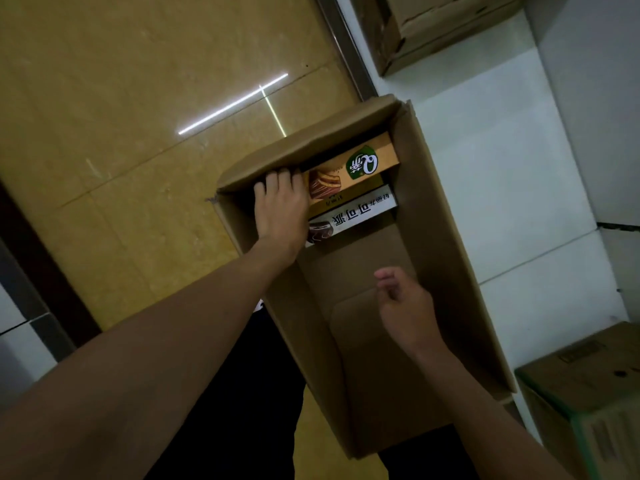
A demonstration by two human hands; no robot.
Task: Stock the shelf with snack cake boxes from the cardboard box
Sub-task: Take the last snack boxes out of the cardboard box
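Snack cake boxes sit at the far end of an open cardboard box (363,341) on a polished yellow floor (138,133), seen from above by the person reaching in. An orange snack cake box (363,164) with a green logo lies against the far wall of the carton, partly under a folded-in flap (304,150), and a white snack cake box (360,216) with dark lettering lies just beside it on the near side; the rest of the carton's floor shows bare cardboard. The left hand (280,206) reaches deep inside, its fingers curled over the left end of the orange box and its palm lying across the left ends of both boxes. The right hand (405,306) hovers over the bare middle of the carton with fingers loosely curled, holding nothing. Pale floor tiles (502,188) run along the right of the carton. Another brown carton (433,26) stands at the top edge of the view, and a green-edged carton (588,393) sits at the lower right corner.
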